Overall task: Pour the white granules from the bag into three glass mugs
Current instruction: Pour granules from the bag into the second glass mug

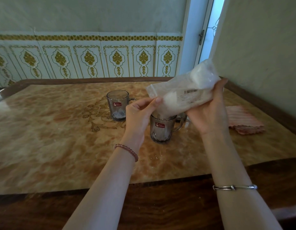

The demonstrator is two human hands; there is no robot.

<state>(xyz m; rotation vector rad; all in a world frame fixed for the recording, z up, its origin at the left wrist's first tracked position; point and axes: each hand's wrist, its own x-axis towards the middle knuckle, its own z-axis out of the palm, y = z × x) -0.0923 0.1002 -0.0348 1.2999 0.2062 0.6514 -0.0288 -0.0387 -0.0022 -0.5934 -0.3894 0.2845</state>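
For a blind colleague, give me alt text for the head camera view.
Both hands tilt a clear bag of white granules over the nearer glass mug on a marbled table. A farther mug already holds some granules.

single head-worn view, looking forward and down from above the near dark wooden edge of a glossy marble-patterned brown table (44, 146). both bare forearms enter from the bottom; the left hand (140, 113) and right hand (208, 113) sit close, centre-right, over a smoky glass mug with a red label (160, 130). the camera faces a white wall panelled with gold ornament (87, 60); a pale door (202, 35), possibly ajar, shows at upper right. wide-angle bending curves the table's edges. no second view is given.
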